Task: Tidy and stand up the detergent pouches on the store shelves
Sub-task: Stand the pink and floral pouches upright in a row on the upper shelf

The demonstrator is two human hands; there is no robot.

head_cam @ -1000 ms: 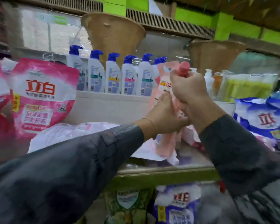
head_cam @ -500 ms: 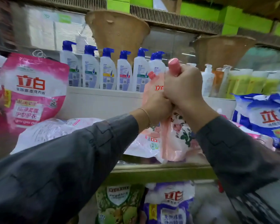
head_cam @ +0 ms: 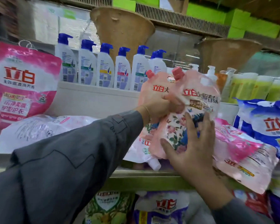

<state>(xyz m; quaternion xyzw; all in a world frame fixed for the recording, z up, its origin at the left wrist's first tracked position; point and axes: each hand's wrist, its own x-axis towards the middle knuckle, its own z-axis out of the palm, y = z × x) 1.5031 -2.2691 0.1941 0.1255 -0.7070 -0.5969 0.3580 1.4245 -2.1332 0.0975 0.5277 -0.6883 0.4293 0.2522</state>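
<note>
Two pale pink floral detergent pouches with pink caps stand upright side by side on the shelf. My left hand (head_cam: 165, 107) grips the front pouch (head_cam: 199, 97) at its middle, and the rear pouch (head_cam: 155, 88) stands just behind to the left. My right hand (head_cam: 192, 146) lies flat with spread fingers against the lower face of the front pouch. A white pouch (head_cam: 141, 152) lies flat beneath them, spout toward the shelf edge. A pink pouch (head_cam: 242, 152) lies on its side to the right.
A large pink pouch (head_cam: 23, 84) stands at the left above a flat white one (head_cam: 39, 130). Blue pouches (head_cam: 268, 125) stand at the right. White pump bottles (head_cam: 103, 68) line the raised ledge behind. The green shelf edge (head_cam: 144, 180) runs across, with more pouches below.
My right hand has let go of the pouch's cap and dropped to press open against its lower front. The pouches now stand taller and more to the right.
</note>
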